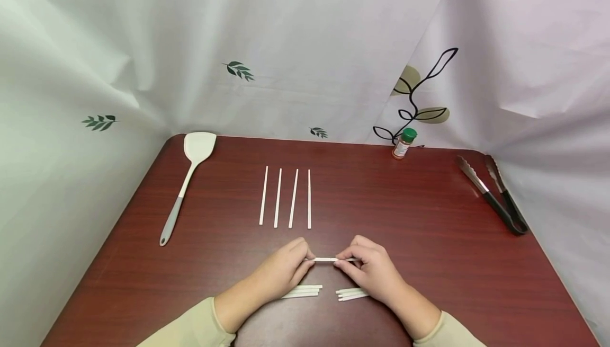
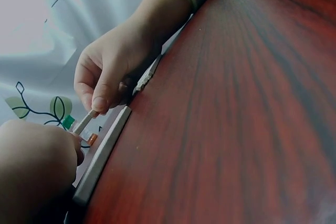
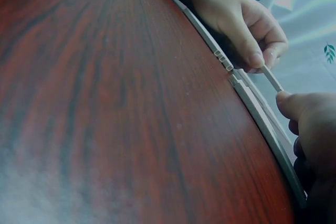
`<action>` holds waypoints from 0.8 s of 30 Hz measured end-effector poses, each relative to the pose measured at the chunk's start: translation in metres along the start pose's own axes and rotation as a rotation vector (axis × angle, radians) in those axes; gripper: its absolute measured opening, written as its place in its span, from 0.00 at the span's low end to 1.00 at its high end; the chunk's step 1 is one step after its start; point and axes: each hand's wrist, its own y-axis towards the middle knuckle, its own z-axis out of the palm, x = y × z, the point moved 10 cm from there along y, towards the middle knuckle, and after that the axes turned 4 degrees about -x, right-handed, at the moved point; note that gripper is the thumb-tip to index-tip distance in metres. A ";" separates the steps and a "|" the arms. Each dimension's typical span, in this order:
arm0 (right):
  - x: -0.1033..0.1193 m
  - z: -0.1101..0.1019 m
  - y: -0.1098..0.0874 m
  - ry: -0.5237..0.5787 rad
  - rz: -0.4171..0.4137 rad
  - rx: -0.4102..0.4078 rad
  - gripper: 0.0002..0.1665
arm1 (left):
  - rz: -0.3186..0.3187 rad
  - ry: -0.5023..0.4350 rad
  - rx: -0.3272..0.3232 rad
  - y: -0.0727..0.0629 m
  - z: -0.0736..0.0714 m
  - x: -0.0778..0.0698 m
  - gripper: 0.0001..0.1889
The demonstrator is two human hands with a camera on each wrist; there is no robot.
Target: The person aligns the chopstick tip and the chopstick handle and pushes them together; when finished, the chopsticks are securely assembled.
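A white stick [image 1: 324, 259] is held level between the 2 hands in the lower centre of the head view, its middle exposed and each end covered by fingers. A faint line is seen across it; whether 1 stick or 2 end to end are held cannot be told.

Its left end is pinched by the left hand [image 1: 287, 266], thumb pressed against curled fingers. Its right end is pinched likewise by the right hand [image 1: 370, 266], and a thin length is shown past the thumb. In both wrist views the stick is seen gripped at the tips, raised off the bench [image 1: 405, 204].

Just below the hands, a left bundle of sticks [image 1: 308, 291] and a right bundle of sticks [image 1: 351, 292] are laid on the bench, partly hidden by the hands and separated by a gap. Above the hands, 4 upright-lying sticks [image 1: 278, 198] are set side by side, apart from each other and from the fingers.

The spatula [image 1: 188, 178] is placed at the upper left, near the bench's left edge; the green-capped jar [image 1: 403, 144] is stood by the far edge, and the tongs [image 1: 498, 209] are laid spread near the right edge, all well apart from the hands. The far edge is backed by patterned cloth [image 1: 310, 29].
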 end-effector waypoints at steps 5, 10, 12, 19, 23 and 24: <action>0.004 -0.001 0.002 0.006 -0.019 -0.006 0.14 | 0.002 -0.004 -0.003 0.000 0.000 0.000 0.07; 0.007 -0.001 0.003 0.017 -0.036 -0.014 0.14 | 0.001 -0.001 -0.002 0.000 0.000 0.000 0.07; 0.007 -0.001 0.003 0.021 -0.041 -0.016 0.15 | -0.001 0.004 0.000 0.000 0.000 0.000 0.07; 0.008 0.001 0.002 0.024 -0.049 -0.008 0.15 | -0.002 0.017 0.010 -0.001 0.002 -0.001 0.07; 0.008 0.001 0.003 0.026 -0.050 -0.004 0.15 | 0.005 0.019 0.010 -0.001 0.002 -0.001 0.07; 0.008 0.001 0.003 0.027 -0.050 -0.003 0.15 | 0.007 0.021 0.010 -0.001 0.002 -0.001 0.07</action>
